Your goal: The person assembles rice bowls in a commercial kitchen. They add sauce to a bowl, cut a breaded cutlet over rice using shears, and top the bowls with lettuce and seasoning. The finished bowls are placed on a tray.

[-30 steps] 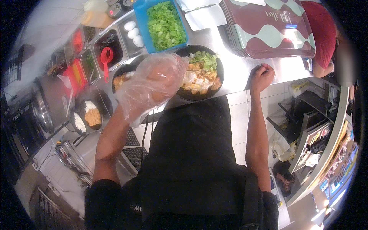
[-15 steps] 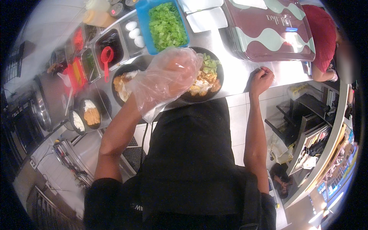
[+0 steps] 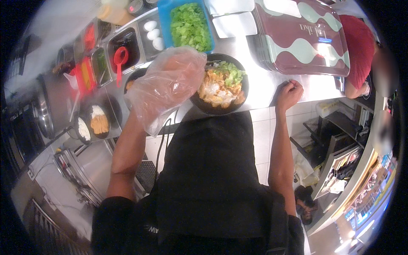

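Note:
My left hand (image 3: 176,74), in a loose clear plastic glove, hovers over the counter between two black bowls. Its fingers are blurred and hidden by the glove. Just right of it, a black bowl (image 3: 199,103) holds fried pieces under white sauce (image 3: 216,91), with chopped lettuce (image 3: 233,75) on the upper right side. The second bowl (image 3: 138,71) is mostly covered by my left hand and glove. Beyond them stands a blue container (image 3: 165,21) of chopped lettuce (image 3: 190,27). Bare and curled closed, my right hand (image 3: 290,93) rests at the counter's front edge, apart from any food.
Stacked patterned trays (image 3: 297,55) lie at the back right, with a person in a red top (image 3: 357,38) beyond. Eggs (image 3: 154,34), a red ladle (image 3: 120,57) and metal food pans are back left. Two more dishes (image 3: 100,121) with rice sit far left.
My left hand has drawn left, off the right-hand bowl, uncovering more of its food and covering more of the other bowl. My right hand stays in place. The view has shifted slightly.

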Available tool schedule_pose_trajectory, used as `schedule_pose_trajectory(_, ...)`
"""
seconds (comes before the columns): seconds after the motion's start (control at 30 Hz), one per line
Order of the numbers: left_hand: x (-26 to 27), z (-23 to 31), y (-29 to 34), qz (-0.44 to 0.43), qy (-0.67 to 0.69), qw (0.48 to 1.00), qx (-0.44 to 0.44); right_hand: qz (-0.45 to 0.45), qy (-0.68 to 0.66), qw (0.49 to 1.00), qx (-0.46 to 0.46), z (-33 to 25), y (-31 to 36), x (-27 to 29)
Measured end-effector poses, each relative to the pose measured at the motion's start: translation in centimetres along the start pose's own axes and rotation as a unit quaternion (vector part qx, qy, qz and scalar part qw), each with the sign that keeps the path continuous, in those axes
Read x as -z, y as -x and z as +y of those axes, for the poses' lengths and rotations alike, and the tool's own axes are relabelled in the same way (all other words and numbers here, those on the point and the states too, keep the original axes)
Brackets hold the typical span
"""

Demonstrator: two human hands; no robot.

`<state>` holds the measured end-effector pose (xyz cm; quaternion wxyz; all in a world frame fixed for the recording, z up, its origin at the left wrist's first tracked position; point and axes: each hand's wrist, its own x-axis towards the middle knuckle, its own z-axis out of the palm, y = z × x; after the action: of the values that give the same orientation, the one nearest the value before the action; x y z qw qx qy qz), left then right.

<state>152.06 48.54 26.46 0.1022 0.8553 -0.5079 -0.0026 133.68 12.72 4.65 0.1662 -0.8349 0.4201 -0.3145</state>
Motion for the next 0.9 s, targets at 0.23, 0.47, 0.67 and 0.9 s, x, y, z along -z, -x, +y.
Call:
schedule_pose_trajectory(0.23,-0.6,-0.3,-0.1,0.048,-0.058,0.994,-0.083,-0.016,-0.012,1.0,-0.024,-1.4,-0.3,0.3)
schedule_pose_trajectory(0.47,-2.2,-0.1,0.3,0.14,0.084,0.986,-0.031,-0.015,0.003,0.999,-0.033,-2.0,-0.6,0.3)
schedule_pose_trajectory(0.67,0.4,0.8,2.5,0.074,0.118,0.978,0.156,-0.009,0.007,1.0,0.019,-1.6,-0.5,0.2)
schedule_pose_trajectory(0.9,6.3,-2.9,2.2,0.084,0.102,0.947,0.294,-0.017,0.034,0.998,0.052,-1.0,-0.3,0.3)
